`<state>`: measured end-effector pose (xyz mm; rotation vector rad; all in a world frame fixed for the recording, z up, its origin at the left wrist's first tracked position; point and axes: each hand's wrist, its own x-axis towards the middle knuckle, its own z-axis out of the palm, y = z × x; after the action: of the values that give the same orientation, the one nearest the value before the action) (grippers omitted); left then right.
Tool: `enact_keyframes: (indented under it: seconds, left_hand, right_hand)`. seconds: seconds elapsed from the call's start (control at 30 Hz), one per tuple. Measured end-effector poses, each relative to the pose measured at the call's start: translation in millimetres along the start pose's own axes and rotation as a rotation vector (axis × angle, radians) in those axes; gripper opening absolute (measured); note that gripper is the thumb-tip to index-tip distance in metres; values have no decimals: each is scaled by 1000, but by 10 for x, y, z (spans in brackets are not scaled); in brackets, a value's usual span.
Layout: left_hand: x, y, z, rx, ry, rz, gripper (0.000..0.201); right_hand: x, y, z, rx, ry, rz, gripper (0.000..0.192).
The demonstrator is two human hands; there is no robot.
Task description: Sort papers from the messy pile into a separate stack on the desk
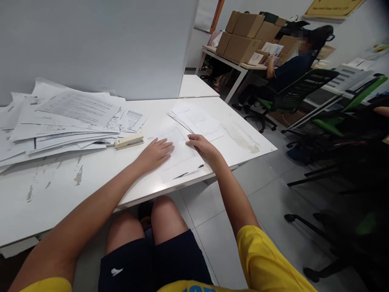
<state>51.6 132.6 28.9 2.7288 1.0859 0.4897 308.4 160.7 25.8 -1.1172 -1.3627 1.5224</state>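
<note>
Both hands are working a small set of sheets (179, 152) lying on the worktop (91, 182), just right of the stapler (129, 141). Left hand (155, 154) is lying flat with fingers spread, pressing the paper down. Right hand (202, 146) is curling at the set's right edge, fingertips squaring it, I judge. Step looks like aligning. Next move needs edges flush and the stapler within reach. A second stack (197, 121) is sitting just beyond, a big pile (60, 121) left of the stapler.

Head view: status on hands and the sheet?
Left hand flat on sheet of paper, fingers spread. Right hand at its right edge. Stapler beside, untouched. Nothing blocking.
</note>
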Motion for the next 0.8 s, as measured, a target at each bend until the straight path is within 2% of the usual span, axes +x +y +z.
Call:
enact_keyframes:
  seconds: [0.03,0.13,0.17,0.23,0.37,0.47,0.63,0.8]
  left_hand:
    - [-18,-24,-69,58,77,6,44]
    - [-123,-187,-316,232,310,-94,42]
    - [-170,-265,-388,276,353,-156,43]
    - [-256,-431,-480,335,339,-256,44]
    - [-330,-684,-468,343,184,-293,46]
    - [-313,-738,-421,319,184,-278,46]
    - [-281,-700,-434,251,224,-246,38]
    - [-285,-708,-429,143,246,-212,31]
  right_hand:
    - [-6,19,31,12,75,-29,24]
    - [-19,122,204,113,470,-168,21]
    - [-21,161,289,147,572,-197,21]
    - [-10,221,487,189,645,-203,23]
    - [92,230,865,206,582,-127,31]
    - [167,196,1011,198,532,-83,36]
    - [72,170,1047,174,507,-89,38]
    - [-91,125,1046,294,383,-78,29]
